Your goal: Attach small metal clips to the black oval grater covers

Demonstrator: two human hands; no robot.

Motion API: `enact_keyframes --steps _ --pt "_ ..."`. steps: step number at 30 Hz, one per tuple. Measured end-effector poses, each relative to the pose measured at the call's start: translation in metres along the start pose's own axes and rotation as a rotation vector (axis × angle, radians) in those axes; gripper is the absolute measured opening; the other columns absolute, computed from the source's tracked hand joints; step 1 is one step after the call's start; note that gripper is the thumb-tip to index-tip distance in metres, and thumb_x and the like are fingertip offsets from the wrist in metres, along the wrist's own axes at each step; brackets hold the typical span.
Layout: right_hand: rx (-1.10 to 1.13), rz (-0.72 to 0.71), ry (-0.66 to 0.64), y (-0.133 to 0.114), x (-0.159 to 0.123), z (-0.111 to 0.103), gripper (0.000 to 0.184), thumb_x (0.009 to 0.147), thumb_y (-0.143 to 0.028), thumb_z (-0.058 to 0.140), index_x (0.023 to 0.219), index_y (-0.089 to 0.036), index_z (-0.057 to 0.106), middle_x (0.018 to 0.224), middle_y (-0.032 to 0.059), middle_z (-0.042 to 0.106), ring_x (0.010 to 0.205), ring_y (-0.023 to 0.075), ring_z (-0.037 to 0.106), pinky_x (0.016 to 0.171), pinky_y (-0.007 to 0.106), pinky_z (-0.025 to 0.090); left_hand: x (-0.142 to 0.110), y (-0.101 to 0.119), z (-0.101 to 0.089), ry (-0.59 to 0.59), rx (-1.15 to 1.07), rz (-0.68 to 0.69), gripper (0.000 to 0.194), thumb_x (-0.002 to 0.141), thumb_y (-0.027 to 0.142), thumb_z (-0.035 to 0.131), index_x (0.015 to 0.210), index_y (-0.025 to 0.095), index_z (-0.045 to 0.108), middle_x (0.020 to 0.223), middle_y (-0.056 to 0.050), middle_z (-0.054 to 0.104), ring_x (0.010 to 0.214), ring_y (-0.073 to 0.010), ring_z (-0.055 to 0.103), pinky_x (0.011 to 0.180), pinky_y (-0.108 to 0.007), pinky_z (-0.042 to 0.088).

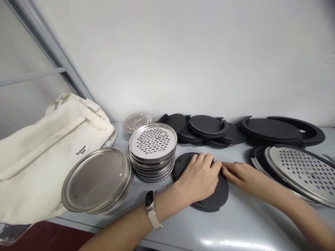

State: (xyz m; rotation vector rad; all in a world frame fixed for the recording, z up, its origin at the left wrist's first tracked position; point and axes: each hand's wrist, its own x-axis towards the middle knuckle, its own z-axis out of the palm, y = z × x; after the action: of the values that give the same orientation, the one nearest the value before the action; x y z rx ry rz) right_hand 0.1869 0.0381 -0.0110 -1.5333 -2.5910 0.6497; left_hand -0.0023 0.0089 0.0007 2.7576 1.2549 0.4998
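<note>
A flat black disc [183,167] lies on the grey table, and small holes or studs show near its rim. My left hand [202,177], with a watch on its wrist, rests over the disc, its fingers bent and closed against the disc's upper right part. Close by, my right hand [234,171] has its fingers pressed together at the disc's right edge, near the left fingertips. What the right fingers pinch is too small to make out. Left of the disc stands a stack of round metal plates [153,143], the top one perforated.
A stack of plain metal plates [98,179] leans beside a cream bag [52,150] on the left. Black discs and curved rims [208,125] lie along the wall. Larger perforated plates [306,170] are at right. A small perforated disc [136,122] sits at the back.
</note>
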Motion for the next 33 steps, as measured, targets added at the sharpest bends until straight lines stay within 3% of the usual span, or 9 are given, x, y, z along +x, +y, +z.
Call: enact_keyframes --steps 33 --pt "0.009 0.016 -0.029 -0.0064 -0.0018 -0.0030 0.034 0.094 -0.028 0.029 0.068 -0.020 0.049 0.057 0.0042 0.059 0.050 0.0165 0.052 0.053 0.030 0.033 -0.0006 -0.0006 -0.0001 -0.017 0.000 0.010 0.021 0.092 0.018 0.037 0.107 0.013 0.051 0.101 -0.010 0.051 0.099 -0.0224 0.048 0.085 -0.036 0.043"
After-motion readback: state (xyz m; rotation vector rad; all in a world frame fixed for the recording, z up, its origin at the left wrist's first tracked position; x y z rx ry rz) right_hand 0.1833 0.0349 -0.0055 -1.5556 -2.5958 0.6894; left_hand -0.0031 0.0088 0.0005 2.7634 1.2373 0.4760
